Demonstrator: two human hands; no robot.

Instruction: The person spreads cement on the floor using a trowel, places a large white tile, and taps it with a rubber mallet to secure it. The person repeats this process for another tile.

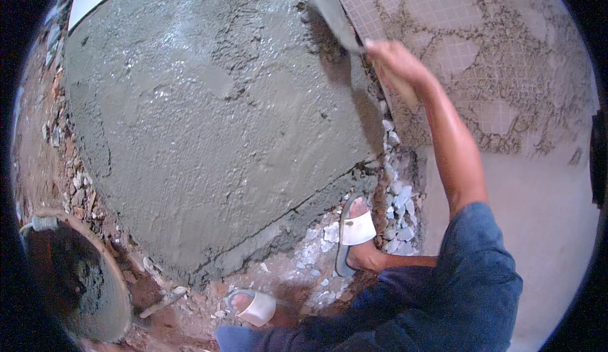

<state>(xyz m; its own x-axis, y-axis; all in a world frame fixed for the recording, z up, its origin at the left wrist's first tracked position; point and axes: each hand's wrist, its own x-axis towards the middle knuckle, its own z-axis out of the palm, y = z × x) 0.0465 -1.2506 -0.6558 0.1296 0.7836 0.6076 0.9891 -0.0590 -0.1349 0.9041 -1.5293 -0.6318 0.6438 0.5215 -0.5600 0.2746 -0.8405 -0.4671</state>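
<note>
My right hand [389, 57] is raised in front of the wall, closed around the wooden handle of a steel trowel [332, 13]. The trowel's blade lies against the wet grey plaster [209, 111] at its upper right edge, next to a mesh-covered stretch of wall [481, 54] with rough dabs of mortar. My right forearm runs down to a blue sleeve [475, 276]. My left hand is out of view.
A round pan [82, 282] holding wet mortar sits at the lower left on reddish ground. Broken stone and rubble [392, 213] lie along the wall's base. My feet in white sandals [358, 228] stand among the rubble.
</note>
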